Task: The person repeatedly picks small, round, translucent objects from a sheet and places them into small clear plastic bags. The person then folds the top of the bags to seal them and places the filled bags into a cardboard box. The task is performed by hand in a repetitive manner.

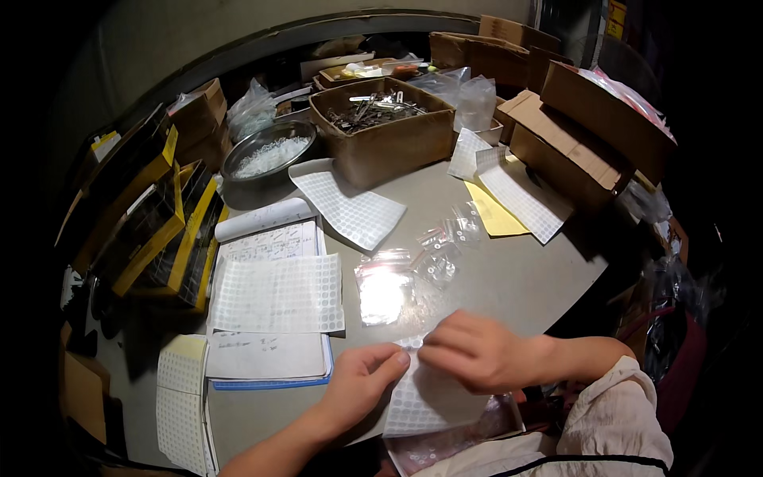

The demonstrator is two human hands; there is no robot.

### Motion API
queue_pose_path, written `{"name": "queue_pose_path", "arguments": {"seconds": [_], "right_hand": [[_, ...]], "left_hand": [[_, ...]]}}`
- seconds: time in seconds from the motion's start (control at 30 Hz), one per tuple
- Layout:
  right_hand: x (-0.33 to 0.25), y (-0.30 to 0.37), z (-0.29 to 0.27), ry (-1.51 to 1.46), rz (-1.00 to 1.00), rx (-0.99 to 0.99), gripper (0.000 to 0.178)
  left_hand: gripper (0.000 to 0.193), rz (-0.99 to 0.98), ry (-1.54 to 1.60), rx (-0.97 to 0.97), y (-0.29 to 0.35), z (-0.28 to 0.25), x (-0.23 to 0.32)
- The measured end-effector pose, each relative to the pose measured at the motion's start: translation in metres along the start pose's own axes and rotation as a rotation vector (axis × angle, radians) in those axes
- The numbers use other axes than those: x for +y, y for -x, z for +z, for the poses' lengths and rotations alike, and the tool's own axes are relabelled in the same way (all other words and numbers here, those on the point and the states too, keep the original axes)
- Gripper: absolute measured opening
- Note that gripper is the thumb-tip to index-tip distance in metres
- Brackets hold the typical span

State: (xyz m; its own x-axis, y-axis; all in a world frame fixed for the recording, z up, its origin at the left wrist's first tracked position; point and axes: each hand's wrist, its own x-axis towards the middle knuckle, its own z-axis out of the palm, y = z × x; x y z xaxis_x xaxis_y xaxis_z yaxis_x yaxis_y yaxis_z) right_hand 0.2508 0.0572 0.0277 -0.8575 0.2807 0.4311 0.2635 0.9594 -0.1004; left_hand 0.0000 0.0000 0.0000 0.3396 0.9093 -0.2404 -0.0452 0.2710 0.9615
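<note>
Head | box (389, 149): metal parts (373, 116) | bowl (280, 130): white pieces (274, 157) | fingers (449, 340): dotted sheet (433, 405)

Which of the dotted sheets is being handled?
The white dotted sheet at the near edge of the table: the left hand pinches its upper corner and the right hand is over it. The other dotted sheets lie untouched.

Dotted sheet (433, 405): smooth paper, light sheen on dots. Small bags (385, 298): clear plastic, glossy — strong glare. Carton (397, 151): matt brown cardboard. Bowl (258, 138): shiny metal. Table (513, 290): smooth — faint sheen. Sleeve (612, 413): creased matt cloth.
</note>
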Motion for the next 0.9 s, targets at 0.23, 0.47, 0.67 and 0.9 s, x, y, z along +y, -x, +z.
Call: {"name": "queue_pose_path", "arguments": {"seconds": [0.23,0.47,0.67,0.9], "right_hand": [[0.115,-0.019,-0.022,-0.231,0.488,-0.191,0.031],[0.141,-0.033,-0.017,-0.288,0.565,-0.358,0.028],[0.138,-0.036,-0.006,-0.057,0.593,-0.423,0.026],[0.166,-0.045,-0.006,-0.308,0.634,-0.120,0.024]], "left_hand": [[0.025,-0.017,-0.087,-0.010,-0.002,0.004,0.008],[0.022,0.031,-0.163,-0.022,-0.004,0.003,-0.002],[0.023,0.011,-0.180,-0.041,-0.001,0.003,0.001],[0.024,0.026,-0.251,-0.038,-0.002,0.003,0.000]]}}
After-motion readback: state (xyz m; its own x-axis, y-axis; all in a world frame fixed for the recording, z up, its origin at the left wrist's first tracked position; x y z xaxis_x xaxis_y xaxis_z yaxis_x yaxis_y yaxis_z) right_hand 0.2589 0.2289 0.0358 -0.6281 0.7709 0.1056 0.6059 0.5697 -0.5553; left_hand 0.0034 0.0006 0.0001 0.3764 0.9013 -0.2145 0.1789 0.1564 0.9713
